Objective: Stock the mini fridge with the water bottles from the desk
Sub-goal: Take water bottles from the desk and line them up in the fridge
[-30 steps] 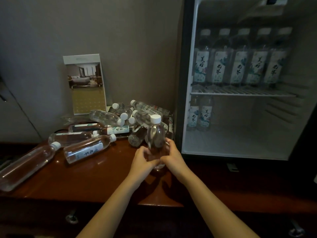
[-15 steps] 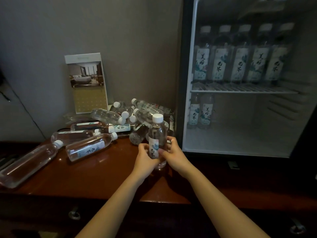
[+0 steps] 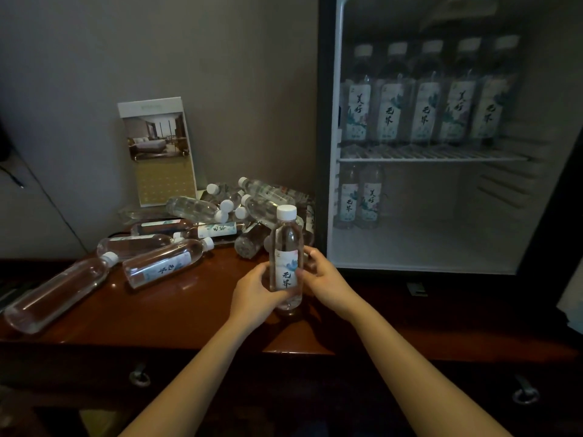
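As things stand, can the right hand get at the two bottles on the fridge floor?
Probably yes: the fridge is open and nothing blocks the two bottles, though the right hand is busy gripping the upright bottle.

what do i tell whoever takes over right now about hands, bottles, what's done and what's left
Hands: left hand and right hand both grip one upright bottle at the desk, just in front of the open mini fridge.
Done: the upper shelf shows a front row of five bottles; two bottles stand at the left of the lower compartment.
Left: place the held bottle, probably beside those two, then load the pile of bottles lying on the desk.
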Demonstrator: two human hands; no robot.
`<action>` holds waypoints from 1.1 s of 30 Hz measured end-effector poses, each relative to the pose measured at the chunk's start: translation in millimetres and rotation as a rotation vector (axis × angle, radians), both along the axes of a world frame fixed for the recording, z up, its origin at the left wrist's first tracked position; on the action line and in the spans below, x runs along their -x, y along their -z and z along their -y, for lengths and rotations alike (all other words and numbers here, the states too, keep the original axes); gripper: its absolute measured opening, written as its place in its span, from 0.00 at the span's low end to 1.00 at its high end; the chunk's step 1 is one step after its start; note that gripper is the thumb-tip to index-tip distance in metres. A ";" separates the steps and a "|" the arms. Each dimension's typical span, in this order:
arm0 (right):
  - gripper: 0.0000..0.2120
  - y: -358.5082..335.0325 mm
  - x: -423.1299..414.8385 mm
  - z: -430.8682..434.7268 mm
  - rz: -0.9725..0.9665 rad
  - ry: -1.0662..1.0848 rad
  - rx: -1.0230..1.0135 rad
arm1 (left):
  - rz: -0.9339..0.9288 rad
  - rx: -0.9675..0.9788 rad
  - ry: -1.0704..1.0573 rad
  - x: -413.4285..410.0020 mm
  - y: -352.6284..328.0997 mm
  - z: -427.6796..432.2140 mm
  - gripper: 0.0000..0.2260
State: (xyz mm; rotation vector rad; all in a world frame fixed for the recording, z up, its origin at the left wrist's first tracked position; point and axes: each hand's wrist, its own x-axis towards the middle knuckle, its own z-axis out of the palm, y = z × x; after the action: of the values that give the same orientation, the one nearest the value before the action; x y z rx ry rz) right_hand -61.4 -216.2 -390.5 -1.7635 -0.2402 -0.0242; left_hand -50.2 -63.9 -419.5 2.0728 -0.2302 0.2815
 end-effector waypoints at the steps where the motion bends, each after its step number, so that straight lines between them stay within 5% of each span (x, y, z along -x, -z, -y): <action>1: 0.22 -1.1 2.5 3.6 0.007 0.005 0.013 | 0.017 -0.033 -0.011 2.5 -1.4 1.9 0.28; 12: 0.21 -31.4 29.4 83.6 0.078 0.121 -0.051 | 0.191 -0.167 0.039 13.9 -39.5 81.3 0.25; 16: 0.19 -37.5 25.9 120.9 0.197 0.282 0.025 | 0.164 -0.102 0.132 2.3 -46.4 135.5 0.23; 21: 0.18 -44.0 -3.4 159.5 0.111 0.452 0.082 | 0.050 0.021 0.269 -28.8 -45.2 194.6 0.21; 28: 0.17 -37.8 -50.8 189.8 0.210 0.463 0.050 | 0.069 0.113 0.313 -71.4 -43.1 228.9 0.10; 33: 0.18 -33.4 -93.4 206.1 0.207 0.523 0.093 | 0.033 0.125 0.265 -105.9 -42.0 247.1 0.17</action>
State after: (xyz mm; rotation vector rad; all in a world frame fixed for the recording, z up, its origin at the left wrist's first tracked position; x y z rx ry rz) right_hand 31.9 -422.3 -357.1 -1.8742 0.0783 -0.5812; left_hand 55.7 -311.1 -377.5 1.8901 -0.4904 0.1639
